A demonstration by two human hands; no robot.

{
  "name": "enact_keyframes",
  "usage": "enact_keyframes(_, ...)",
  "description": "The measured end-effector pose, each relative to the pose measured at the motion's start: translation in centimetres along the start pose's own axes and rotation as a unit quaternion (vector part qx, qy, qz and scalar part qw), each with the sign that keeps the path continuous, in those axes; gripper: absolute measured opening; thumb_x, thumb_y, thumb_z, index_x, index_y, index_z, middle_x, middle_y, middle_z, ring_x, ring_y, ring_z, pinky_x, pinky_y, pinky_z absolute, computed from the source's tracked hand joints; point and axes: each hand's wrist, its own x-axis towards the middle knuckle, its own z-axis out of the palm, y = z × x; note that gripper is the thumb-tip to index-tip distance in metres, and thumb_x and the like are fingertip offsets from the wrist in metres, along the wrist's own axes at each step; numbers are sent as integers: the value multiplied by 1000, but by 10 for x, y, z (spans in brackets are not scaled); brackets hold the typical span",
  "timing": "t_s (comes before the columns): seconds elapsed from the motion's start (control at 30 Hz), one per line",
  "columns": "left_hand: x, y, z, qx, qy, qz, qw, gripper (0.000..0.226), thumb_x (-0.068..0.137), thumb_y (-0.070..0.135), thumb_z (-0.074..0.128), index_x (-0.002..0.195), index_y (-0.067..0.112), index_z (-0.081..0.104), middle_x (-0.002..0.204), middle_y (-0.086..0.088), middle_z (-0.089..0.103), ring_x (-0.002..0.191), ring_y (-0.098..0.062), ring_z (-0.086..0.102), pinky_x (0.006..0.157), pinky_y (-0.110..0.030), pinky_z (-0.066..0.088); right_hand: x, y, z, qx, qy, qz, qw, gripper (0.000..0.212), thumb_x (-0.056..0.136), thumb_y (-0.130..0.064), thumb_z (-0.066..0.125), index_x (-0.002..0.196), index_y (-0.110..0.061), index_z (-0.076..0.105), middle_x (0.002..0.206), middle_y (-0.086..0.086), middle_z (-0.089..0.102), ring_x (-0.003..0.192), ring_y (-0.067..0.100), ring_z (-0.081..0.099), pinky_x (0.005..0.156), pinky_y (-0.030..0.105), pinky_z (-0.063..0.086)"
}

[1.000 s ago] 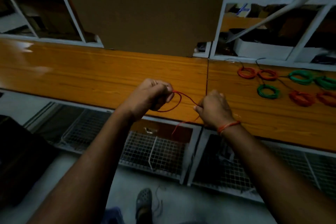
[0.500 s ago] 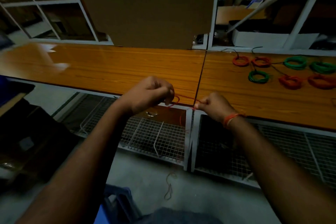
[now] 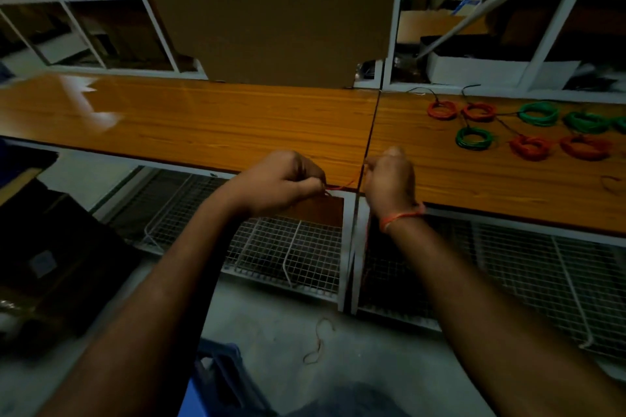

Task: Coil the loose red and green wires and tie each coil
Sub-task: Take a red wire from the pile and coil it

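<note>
**Red wire stretched between your hands at the counter edge**

Your left hand (image 3: 281,181) has its fingers curled round one end of a red wire (image 3: 340,185), and your right hand (image 3: 389,176) pinches the other end just across the seam between the two counter (image 3: 216,125) sections. The short visible run of wire sits right at the front edge of the counter, taut between your fists. A further length seems to hang below your right wrist, though the dim light makes that hard to confirm.

Well off to your right, finished red coils (image 3: 442,110) and green coils (image 3: 538,113) lie on the counter, so much of the job looks done. This wire reads as one being started or drawn straight before winding; no loops are visible in either hand.

For the next move, you would likely need to hold one end fixed and lay even turns round it with the other hand, keeping tension light so the loops match the coils already set down. Watch the hanging tail: it could snag on the wire mesh racks (image 3: 291,247) under the counter.
</note>
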Motion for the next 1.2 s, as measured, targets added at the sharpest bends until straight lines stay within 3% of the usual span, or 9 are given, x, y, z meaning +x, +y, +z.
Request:
enact_keyframes(0.17, -7, 4, -7, 19, 2, 26, 999, 33, 99, 8, 55, 67, 6, 62, 64, -12, 57, 55, -17, 48, 54, -23, 35, -27, -8, -5, 59, -248, -153, 955, 9, 92, -14, 72, 96, -15, 81, 101, -1, 76, 87, 7, 65, 78, 17, 49)
enact_keyframes(0.5, -18, -5, -10, -20, 86, 27, 996, 37, 102, 13, 51, 67, 17, 62, 61, 12, 56, 58, -2, 49, 54, -17, 35, -30, 10, -15, -76, -111, -88, 987, 9, 89, -29, 76, 97, -30, 78, 123, 1, 46, 125, 27, 39, 101, 37, 47)
enact_keyframes(0.73, -21, 5, 3, -46, 43, 34, 997, 35, 101, 13, 52, 66, 12, 60, 59, 9, 50, 54, -7, 44, 52, -22, 33, -45, 3, -10, -175, -9, -54, 983, 16, 95, -7, 62, 103, -15, 73, 124, 8, 49, 116, 27, 43, 89, 30, 47)
enact_keyframes(0.83, -22, 15, 6, -48, 6, 68, 997, 33, 96, 21, 52, 66, 7, 58, 62, 1, 52, 56, -14, 45, 55, -30, 34, -38, -10, -3, -28, 29, -41, 998, 18, 100, -10, 54, 99, -14, 71, 109, 7, 62, 102, 24, 55, 78, 30, 39)
enact_keyframes(0.9, -23, 23, 3, -41, -7, 88, 995, 32, 95, 20, 52, 67, 8, 60, 63, -5, 55, 58, -23, 48, 56, -36, 37, -52, -25, -3, 246, -58, -57, 966, 23, 102, -11, 56, 86, -12, 72, 83, 3, 67, 75, 20, 59, 65, 29, 37)
enact_keyframes(0.97, -29, 29, -4, -54, -30, 102, 993, 31, 96, 17, 52, 67, 9, 60, 63, -5, 56, 57, -22, 49, 57, -37, 38, -73, -26, -16, 439, -324, -89, 834, 21, 102, -12, 57, 90, -9, 74, 77, 5, 69, 60, 16, 56, 57, 28, 43)
enact_keyframes(1.03, -35, 29, -11, -59, -43, 109, 991, 32, 97, 16, 52, 66, 10, 57, 63, -4, 53, 57, -16, 47, 57, -33, 36, -71, -2, -36, 340, -542, -124, 759, 22, 103, -18, 57, 101, -7, 76, 79, 6, 69, 60, 15, 53, 59, 28, 42)
enact_keyframes(1.1, -35, 26, -11, 25, -60, 93, 994, 35, 100, 19, 54, 65, 22, 56, 62, 8, 53, 56, -6, 48, 58, -31, 39, -48, 18, -44, 153, -524, -100, 832, 23, 101, -19, 59, 101, -3, 76, 76, 5, 68, 68, 24, 61, 62, 32, 44)
enact_keyframes(1.2, -28, 25, 3, 59, -62, 55, 995, 36, 101, 18, 56, 66, 24, 57, 61, 9, 55, 53, -2, 48, 57, -25, 40, -30, -3, -39, 83, -86, -54, 991, 30, 103, -18, 53, 80, -8, 69, 76, 9, 65, 80, 28, 68, 67, 39, 55)
